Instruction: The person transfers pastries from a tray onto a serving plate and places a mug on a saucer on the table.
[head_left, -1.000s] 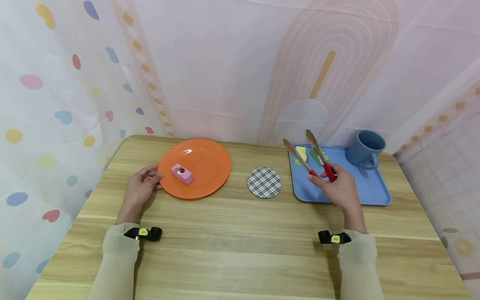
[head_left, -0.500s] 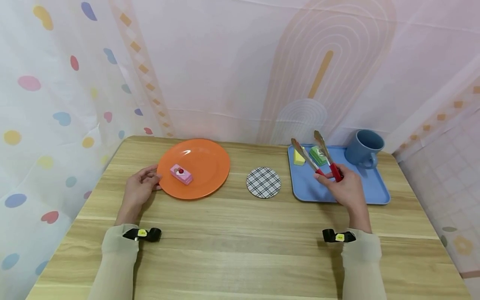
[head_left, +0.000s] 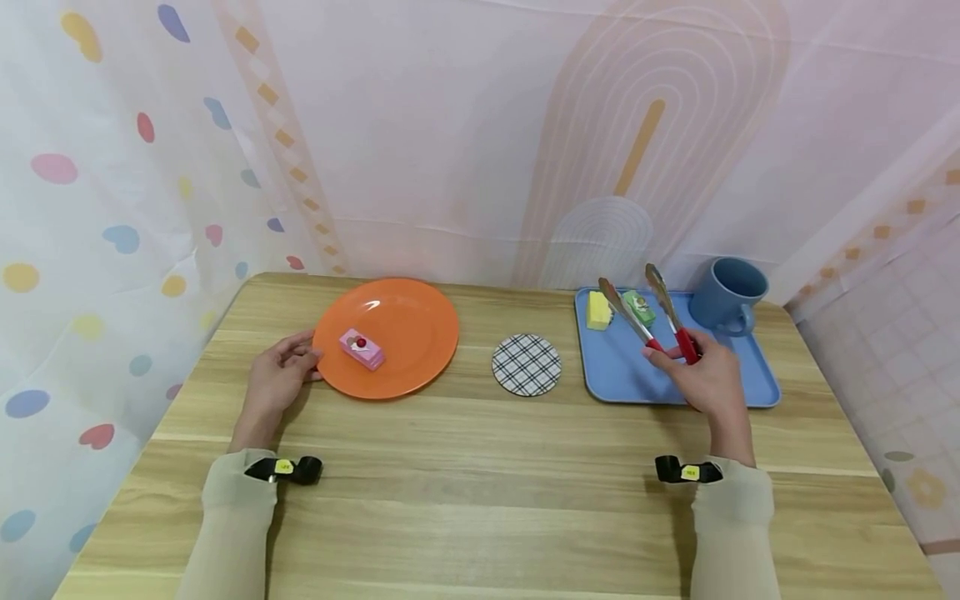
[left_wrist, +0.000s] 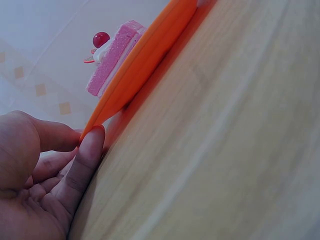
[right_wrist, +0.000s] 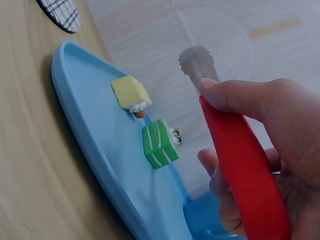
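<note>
At the left, my left hand [head_left: 279, 373] pinches the rim of an orange plate [head_left: 412, 354] between thumb and fingers. A pink toy cake slice [head_left: 362, 349] with a red cherry lies on that plate. My right hand [head_left: 708, 371] grips red-handled metal tongs [head_left: 686, 343] whose arms are spread, with nothing between their tips. In the head view the tongs overlap a green toy cake slice [right_wrist: 159, 143] on the blue tray [head_left: 622, 371]. Left of it on the tray sits a yellow toy cake slice [head_left: 599, 311].
A blue mug [head_left: 729, 293] stands at the tray's back right. Between plate and tray lies a round checked coaster [head_left: 527, 365]. A patterned cloth backdrop [head_left: 450, 150] hangs right behind the wooden table [head_left: 480, 500].
My right hand has moved right with the tongs, from over the yellow slice to around the green one. The left hand keeps its hold on the plate.
</note>
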